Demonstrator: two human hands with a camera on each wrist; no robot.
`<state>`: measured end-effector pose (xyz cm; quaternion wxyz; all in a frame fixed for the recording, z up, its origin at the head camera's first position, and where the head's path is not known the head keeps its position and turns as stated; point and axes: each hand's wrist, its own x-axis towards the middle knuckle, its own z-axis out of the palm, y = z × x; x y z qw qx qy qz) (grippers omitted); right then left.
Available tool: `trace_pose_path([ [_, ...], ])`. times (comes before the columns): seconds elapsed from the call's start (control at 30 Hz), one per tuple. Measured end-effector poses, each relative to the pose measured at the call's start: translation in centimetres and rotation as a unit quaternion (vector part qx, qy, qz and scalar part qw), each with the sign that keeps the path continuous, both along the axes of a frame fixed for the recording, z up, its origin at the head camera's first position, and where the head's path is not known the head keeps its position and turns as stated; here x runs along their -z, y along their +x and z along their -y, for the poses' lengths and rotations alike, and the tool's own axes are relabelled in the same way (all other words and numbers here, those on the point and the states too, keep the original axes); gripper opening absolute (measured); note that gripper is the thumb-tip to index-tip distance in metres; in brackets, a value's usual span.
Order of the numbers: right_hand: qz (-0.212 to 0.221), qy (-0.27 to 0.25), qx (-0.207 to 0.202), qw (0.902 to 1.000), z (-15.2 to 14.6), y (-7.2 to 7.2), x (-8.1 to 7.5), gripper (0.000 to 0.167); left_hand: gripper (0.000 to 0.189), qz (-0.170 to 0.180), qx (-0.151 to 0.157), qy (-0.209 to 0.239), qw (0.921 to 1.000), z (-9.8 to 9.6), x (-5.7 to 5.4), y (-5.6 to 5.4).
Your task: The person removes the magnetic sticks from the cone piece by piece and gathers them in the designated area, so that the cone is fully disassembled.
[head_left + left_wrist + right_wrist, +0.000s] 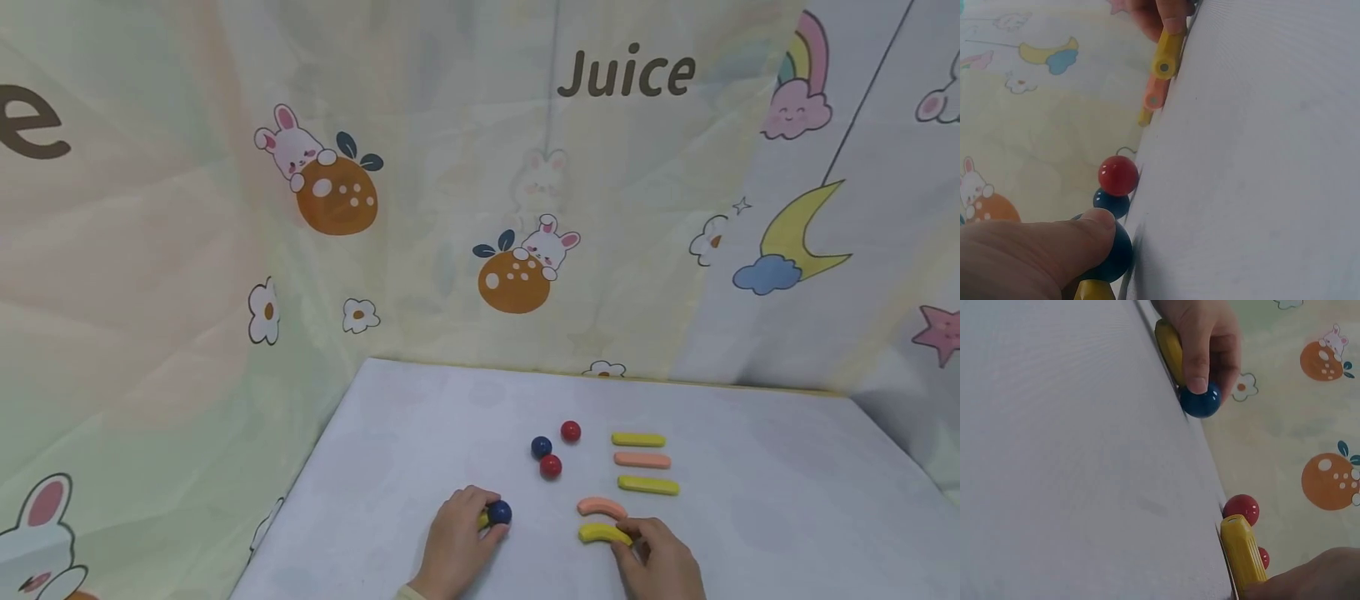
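My left hand (457, 540) grips a glossy blue ball (499, 512) at the table's front, with the thumb on it in the left wrist view. A yellow stick (1170, 349) lies against that ball, partly covered by the same hand. Further right, my right hand (662, 560) pinches one end of a curved yellow stick (598, 533) between thumb and fingers. Just behind this one is a curved pink stick (600, 506), close to the fingertips. Its round end socket shows in the left wrist view on the yellow stick (1165, 65).
Beyond the hands lie another blue ball (542, 447) and two red balls, one nearer (551, 467) and one farther (571, 431). To their right, a straight pink stick (642, 460) sits between two straight yellow sticks. Printed cloth (450, 167) hangs behind the white table (420, 417).
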<state>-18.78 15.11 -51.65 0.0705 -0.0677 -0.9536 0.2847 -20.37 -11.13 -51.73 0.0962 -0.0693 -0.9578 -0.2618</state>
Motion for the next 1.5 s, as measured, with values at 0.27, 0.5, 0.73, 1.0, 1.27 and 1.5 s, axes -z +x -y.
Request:
trace_pose_path([
  [0.27,-0.011,0.001,0.007,0.9999,-0.4,0.0,0.1,0.026,0.037,-0.006,-0.002,-0.002,1.0,-0.1,-0.1,0.1],
  [0.5,-0.045,-0.012,0.049,0.9977,0.0,0.3,0.1,0.027,0.037,-0.001,0.06,0.014,0.9981,0.0,0.2,0.1],
  [0.73,-0.08,-0.012,0.034,0.9962,3.5,1.3,-0.7,0.016,0.048,0.01,0.158,0.065,0.9852,0.2,0.4,0.2],
  [1.0,-0.027,-0.012,-0.1,0.9945,7.5,1.8,-0.8,0.029,0.056,0.03,0.144,0.092,0.9848,0.0,0.3,0.3],
  [1.27,-0.001,-0.035,-0.139,0.9897,8.5,1.5,-0.5,0.044,0.059,0.035,0.141,0.11,0.9832,-0.2,0.2,0.5],
  [1.5,0.018,-0.034,-0.059,0.9975,8.6,1.4,-0.4,0.042,0.043,0.008,0.016,0.021,0.9996,-0.2,0.1,0.3],
])
